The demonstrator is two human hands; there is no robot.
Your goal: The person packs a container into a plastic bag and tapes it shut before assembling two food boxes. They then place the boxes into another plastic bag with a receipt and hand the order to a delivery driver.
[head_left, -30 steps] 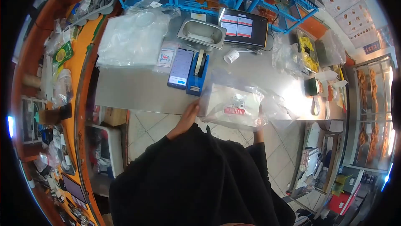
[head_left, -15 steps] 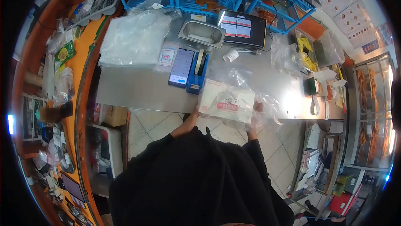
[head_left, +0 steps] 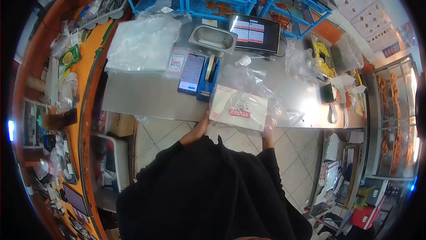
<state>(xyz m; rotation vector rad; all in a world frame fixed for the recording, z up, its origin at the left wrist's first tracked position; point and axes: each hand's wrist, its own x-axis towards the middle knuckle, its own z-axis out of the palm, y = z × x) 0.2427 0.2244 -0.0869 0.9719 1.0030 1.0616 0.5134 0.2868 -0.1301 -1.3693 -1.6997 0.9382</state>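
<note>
A white cardboard food box [head_left: 242, 107] with a red and dark printed logo sits inside a clear plastic bag [head_left: 255, 82] at the table's front edge. My left hand [head_left: 200, 127] grips the box's left side through or beside the bag; its fingertips are hidden. On the other side, my right hand [head_left: 268, 128] holds the box's right front corner, partly covered by plastic. Just behind the box stands a blue tape dispenser [head_left: 207, 78], and left of it lies a phone [head_left: 191, 75] with its screen lit.
On the metal table [head_left: 146, 93] lie a stack of clear plastic bags [head_left: 140, 47], a steel container [head_left: 213, 38] and a tablet [head_left: 255, 33]. Blue racks [head_left: 222, 11] line the back. A tray of yellow packets [head_left: 324, 58] and a fried-food display case [head_left: 395, 124] are at right.
My right hand has moved slightly down and in along the box's right side. The bag's loose plastic has shifted there. Part of a person now shows more at the lower right.
</note>
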